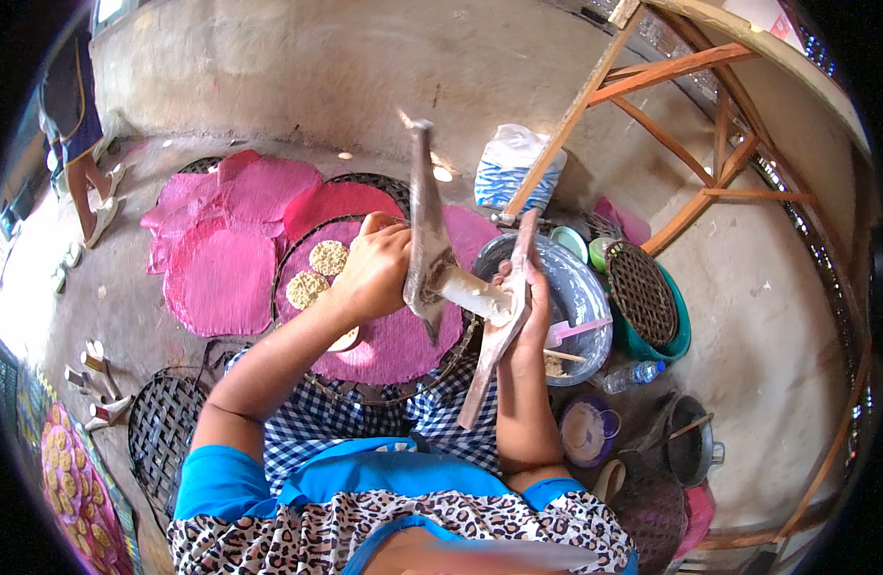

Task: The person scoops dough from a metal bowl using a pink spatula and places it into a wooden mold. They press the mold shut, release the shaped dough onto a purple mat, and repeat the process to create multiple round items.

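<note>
My left hand (373,277) grips a dark wooden bar (421,215) of a hand press, its fingers partly behind the wood. My right hand (533,305) is closed around the press's other wooden bar (493,363). A pale, dough-smeared cylinder (477,293) joins the two bars. Below the press, a round woven tray (275,302) lined with a pink sheet (405,359) rests at my lap. Two round nests of pale dough strands, a nearer one (307,289) and a farther one (329,257), lie on it. A small round pale thing (345,340) is partly hidden by my left forearm.
Right of the tray stands a grey basin (592,287) with a pink spatula (582,328). Beyond are a teal tub (682,334), a water bottle (632,377), a pot (689,445) and a wooden frame (671,208). Pink sheets (222,277) lie left; a person (78,158) stands far left.
</note>
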`<state>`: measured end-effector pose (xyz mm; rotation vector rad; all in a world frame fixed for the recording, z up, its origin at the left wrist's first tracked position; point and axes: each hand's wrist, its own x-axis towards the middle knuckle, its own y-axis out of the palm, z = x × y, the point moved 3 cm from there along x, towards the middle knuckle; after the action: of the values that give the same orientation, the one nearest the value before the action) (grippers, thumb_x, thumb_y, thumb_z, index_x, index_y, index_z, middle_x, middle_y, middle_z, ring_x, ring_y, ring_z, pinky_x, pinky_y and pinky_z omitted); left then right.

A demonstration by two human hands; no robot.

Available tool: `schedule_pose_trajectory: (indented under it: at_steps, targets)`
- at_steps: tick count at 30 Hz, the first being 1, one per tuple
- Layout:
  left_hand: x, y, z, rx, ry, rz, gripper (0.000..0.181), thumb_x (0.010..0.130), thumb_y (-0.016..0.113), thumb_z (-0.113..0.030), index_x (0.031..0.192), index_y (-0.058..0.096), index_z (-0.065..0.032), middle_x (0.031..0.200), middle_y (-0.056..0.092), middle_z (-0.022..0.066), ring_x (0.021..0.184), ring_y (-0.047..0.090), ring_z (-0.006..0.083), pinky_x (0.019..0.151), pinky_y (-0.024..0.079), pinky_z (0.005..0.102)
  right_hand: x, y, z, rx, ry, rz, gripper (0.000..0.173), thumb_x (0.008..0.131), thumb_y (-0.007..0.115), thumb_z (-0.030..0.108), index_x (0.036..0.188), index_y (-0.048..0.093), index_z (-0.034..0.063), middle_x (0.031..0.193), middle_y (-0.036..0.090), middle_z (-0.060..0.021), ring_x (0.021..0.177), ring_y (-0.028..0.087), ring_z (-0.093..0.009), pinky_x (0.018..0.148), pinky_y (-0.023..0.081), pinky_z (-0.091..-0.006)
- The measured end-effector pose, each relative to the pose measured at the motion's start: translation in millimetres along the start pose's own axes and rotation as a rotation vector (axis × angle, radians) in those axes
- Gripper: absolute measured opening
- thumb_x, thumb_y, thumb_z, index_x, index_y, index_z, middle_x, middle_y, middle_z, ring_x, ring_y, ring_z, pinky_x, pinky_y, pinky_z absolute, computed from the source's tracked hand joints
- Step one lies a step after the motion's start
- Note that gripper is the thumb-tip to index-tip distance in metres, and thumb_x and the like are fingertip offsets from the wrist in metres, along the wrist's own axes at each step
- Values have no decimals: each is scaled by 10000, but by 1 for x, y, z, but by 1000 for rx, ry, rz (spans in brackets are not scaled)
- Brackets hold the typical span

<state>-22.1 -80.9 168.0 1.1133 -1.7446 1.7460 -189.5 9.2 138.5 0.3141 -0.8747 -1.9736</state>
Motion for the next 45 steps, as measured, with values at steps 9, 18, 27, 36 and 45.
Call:
schedule_pose_trajectory:
  at_steps: [9,18,27,36,45]
  targets:
    - [-28,9,-14,5,46,169,167,637,596,-186,735,546,-59,659,548,80,677,579,248,837,353,394,-38,46,-17,-1003,-1082,436,507,730,632,154,1176,473,-26,1130,477,-212,988,473,-333,863,361,-434]
    - [-76,28,-8,-56,-331,185,304,660,629,-126,956,572,-95,943,564,98,952,526,249,938,271,431,5,69,-40,-303,280,676,489,682,711,63,1119,491,56,843,572,-46,754,581,-147,700,483,-280]
    - [-131,84,-92,-2623,-920,210,890,734,197,-797,1059,526,-36,827,585,141,762,563,267,735,425,356,56,90,-61,-142,664,685,261,807,620,220,979,496,68,783,519,-73,721,554,-212,698,496,-361]
    - [-138,97,-70,-3107,-821,-91,490,845,313,-544,725,447,-89,597,375,5,534,380,149,567,340,291,97,61,-187,-672,957,392,141,768,624,123,850,533,53,639,547,-52,539,559,-167,500,495,-314]
    - [-142,104,-55,-3094,-792,-220,431,837,338,-498,699,430,-101,564,355,-15,501,359,127,523,321,276,108,65,-225,-949,964,342,119,716,627,85,731,516,44,578,498,-50,460,517,-163,430,451,-306]
